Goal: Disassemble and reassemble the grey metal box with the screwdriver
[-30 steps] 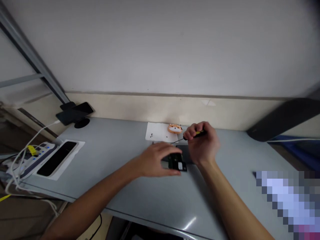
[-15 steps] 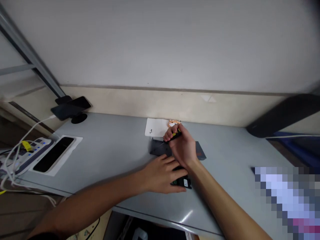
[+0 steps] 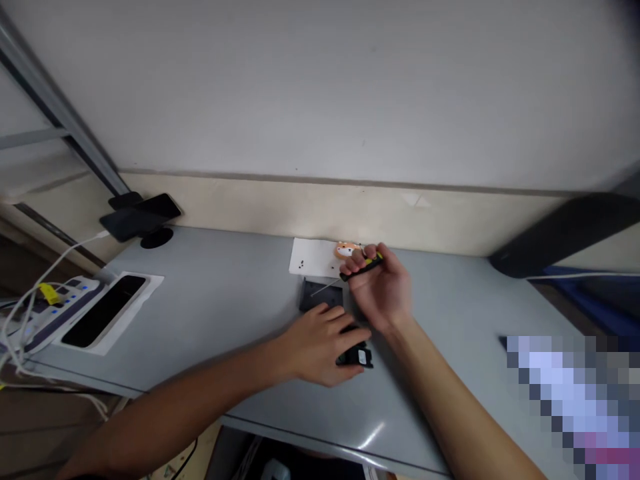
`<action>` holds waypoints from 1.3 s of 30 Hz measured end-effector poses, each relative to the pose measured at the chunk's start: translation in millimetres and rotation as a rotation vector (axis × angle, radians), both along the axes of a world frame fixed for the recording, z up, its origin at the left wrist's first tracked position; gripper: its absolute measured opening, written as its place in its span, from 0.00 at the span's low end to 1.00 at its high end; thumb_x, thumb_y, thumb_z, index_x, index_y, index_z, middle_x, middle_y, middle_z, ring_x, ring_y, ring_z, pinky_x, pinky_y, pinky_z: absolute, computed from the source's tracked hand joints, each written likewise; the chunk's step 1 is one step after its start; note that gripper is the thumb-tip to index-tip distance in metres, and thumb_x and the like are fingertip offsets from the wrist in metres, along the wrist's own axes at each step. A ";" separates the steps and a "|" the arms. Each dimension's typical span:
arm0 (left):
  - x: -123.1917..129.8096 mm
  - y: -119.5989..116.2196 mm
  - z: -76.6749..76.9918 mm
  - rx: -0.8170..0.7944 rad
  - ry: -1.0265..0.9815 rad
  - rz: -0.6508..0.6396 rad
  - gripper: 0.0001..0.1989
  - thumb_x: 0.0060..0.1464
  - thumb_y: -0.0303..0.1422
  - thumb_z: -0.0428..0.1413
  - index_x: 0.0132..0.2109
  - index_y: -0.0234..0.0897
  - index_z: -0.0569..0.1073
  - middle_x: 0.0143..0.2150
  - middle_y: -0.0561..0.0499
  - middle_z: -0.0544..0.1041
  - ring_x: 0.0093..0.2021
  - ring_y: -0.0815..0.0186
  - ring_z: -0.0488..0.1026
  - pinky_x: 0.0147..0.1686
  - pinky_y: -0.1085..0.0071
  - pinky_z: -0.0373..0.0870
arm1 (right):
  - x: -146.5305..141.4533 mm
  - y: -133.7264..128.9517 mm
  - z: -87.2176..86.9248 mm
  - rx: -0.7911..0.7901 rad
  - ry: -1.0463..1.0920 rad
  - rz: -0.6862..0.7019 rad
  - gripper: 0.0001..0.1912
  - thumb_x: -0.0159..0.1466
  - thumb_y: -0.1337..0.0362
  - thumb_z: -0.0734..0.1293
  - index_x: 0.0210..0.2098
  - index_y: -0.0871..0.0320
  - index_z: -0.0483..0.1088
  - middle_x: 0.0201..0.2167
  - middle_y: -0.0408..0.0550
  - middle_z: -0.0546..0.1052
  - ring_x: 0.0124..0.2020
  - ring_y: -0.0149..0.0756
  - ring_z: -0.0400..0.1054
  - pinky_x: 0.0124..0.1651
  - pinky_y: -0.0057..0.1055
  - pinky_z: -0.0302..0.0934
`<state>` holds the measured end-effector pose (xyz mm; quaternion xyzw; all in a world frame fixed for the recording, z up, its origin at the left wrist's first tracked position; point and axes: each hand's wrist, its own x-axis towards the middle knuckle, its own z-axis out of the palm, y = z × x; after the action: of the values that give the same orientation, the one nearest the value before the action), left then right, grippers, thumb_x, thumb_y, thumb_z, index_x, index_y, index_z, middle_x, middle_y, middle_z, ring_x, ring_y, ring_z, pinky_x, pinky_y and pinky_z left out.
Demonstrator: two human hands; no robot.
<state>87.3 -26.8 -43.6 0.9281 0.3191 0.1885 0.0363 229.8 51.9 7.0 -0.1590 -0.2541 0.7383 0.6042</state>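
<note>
My right hand [image 3: 383,287] is wrapped round the handle of a black and yellow screwdriver [image 3: 364,266], whose thin shaft points left and down over a dark tray-like part [image 3: 320,294]. Nearer to me, my left hand [image 3: 327,343] grips a black device [image 3: 361,357] with a small white label, its fingers lying over the top and the thumb at the near side. The fingers cover much of the device. Behind the dark part lies a white sheet [image 3: 313,257] bearing several tiny dark pieces, with an orange and white animal-faced item [image 3: 346,250] on its right side.
A phone [image 3: 106,311] lies on white paper at the left, beside a power strip [image 3: 75,300] with cables. Farther back is a stand [image 3: 157,238] holding a dark device. A black cylindrical object [image 3: 560,233] stands at the back right of the grey table [image 3: 225,280].
My right hand has moved right with the screwdriver, showing more of its handle and shaft. My left hand and the black device have shifted slightly left.
</note>
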 end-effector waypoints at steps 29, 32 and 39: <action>-34.9 55.5 -2.8 0.074 -0.420 0.391 0.06 0.65 0.38 0.60 0.45 0.42 0.78 0.44 0.50 0.80 0.48 0.61 0.76 0.50 0.60 0.70 | 34.9 25.4 -9.6 0.002 0.087 -0.142 0.14 0.65 0.62 0.66 0.28 0.54 0.56 0.22 0.38 0.58 0.23 0.29 0.57 0.29 0.29 0.62; -35.1 56.2 -3.1 0.090 -0.408 0.395 0.04 0.66 0.35 0.59 0.43 0.42 0.79 0.43 0.51 0.81 0.47 0.61 0.77 0.50 0.60 0.69 | 34.3 25.9 -10.9 -0.034 0.087 -0.156 0.13 0.65 0.62 0.64 0.27 0.54 0.57 0.22 0.38 0.58 0.22 0.30 0.56 0.28 0.30 0.61; -34.4 56.2 -4.3 0.082 -0.387 0.390 0.05 0.64 0.37 0.61 0.44 0.42 0.79 0.44 0.51 0.82 0.47 0.61 0.78 0.49 0.60 0.67 | 33.0 23.2 -9.3 0.005 0.076 -0.125 0.14 0.66 0.62 0.65 0.27 0.54 0.56 0.22 0.38 0.58 0.23 0.30 0.56 0.30 0.30 0.62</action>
<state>52.9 29.4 -47.9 0.7965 0.4711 0.3785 0.0221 262.8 75.1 -2.3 -0.1448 -0.2224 0.7040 0.6587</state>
